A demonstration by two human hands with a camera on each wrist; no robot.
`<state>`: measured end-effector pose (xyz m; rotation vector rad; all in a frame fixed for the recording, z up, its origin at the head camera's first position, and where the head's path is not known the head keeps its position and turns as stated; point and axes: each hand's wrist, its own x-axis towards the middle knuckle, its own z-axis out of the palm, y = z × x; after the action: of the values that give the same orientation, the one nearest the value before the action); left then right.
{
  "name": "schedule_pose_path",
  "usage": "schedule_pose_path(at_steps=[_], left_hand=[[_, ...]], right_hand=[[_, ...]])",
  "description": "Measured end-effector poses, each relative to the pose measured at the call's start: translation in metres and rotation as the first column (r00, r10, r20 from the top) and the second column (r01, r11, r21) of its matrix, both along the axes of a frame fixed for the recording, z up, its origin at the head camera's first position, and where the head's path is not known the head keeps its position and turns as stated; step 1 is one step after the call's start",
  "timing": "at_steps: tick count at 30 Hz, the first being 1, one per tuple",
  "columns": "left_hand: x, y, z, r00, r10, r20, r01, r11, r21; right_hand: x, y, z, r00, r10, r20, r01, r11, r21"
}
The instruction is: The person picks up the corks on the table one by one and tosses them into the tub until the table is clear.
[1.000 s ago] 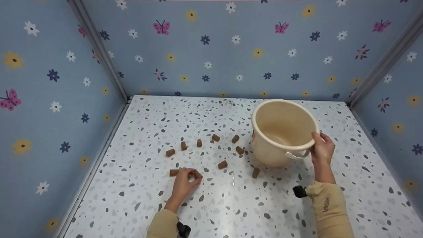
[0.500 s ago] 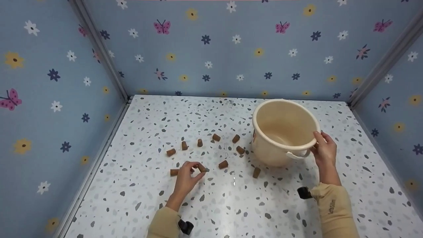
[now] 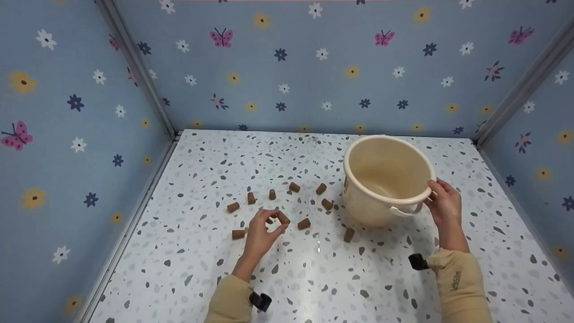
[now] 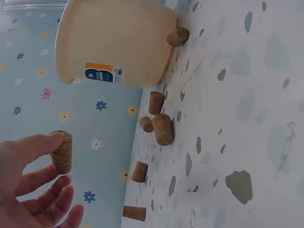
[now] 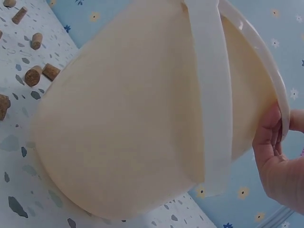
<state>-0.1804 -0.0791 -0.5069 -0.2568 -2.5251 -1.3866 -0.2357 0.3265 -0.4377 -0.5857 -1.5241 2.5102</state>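
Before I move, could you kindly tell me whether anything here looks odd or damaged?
Nothing stands out: loose corks lie scattered on the speckled table, the left hand pinches another cork, and the right hand holds the bucket by its rim. No damage is visible.

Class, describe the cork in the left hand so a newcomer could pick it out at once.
Find the cream bucket on the speckled table. Left of it, the left hand pinches one brown cork. Only this cork is held in the air; the other corks rest on the table.
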Motion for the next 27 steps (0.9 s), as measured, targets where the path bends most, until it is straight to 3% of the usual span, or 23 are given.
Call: schedule_pose_path(at_steps=[2, 6, 13, 18, 25, 27], left_hand=[[-0.004, 0.005, 0.004, 1.000, -0.015, -0.025, 0.015, 1.000, 0.007], [-0.012, 0.018, 0.015, 0.996, -0.051, -0.078, 0.053, 0.998, 0.028], [-0.029, 0.040, 0.032, 0.986, -0.094, -0.141, 0.106, 0.991, 0.080], [-0.040, 0.057, 0.043, 0.984, -0.098, -0.146, 0.111, 0.990, 0.087], [-0.054, 0.082, 0.055, 0.985, -0.097, -0.144, 0.115, 0.986, 0.121], [-0.056, 0.090, 0.058, 0.986, -0.099, -0.136, 0.116, 0.985, 0.126]], right_hand=[[0.000, -0.001, 0.001, 1.000, 0.000, 0.006, 0.000, 1.000, 0.001], [-0.008, 0.006, -0.010, 1.000, -0.018, 0.016, 0.018, 1.000, 0.024], [-0.047, 0.057, -0.075, 0.999, 0.016, -0.035, -0.017, 0.999, -0.027], [-0.046, 0.052, -0.069, 1.000, -0.005, -0.001, 0.005, 1.000, 0.009], [-0.055, 0.060, -0.081, 0.998, -0.051, 0.022, 0.050, 0.998, 0.023], [-0.052, 0.057, -0.076, 0.998, -0.057, 0.037, 0.055, 0.998, 0.041]])
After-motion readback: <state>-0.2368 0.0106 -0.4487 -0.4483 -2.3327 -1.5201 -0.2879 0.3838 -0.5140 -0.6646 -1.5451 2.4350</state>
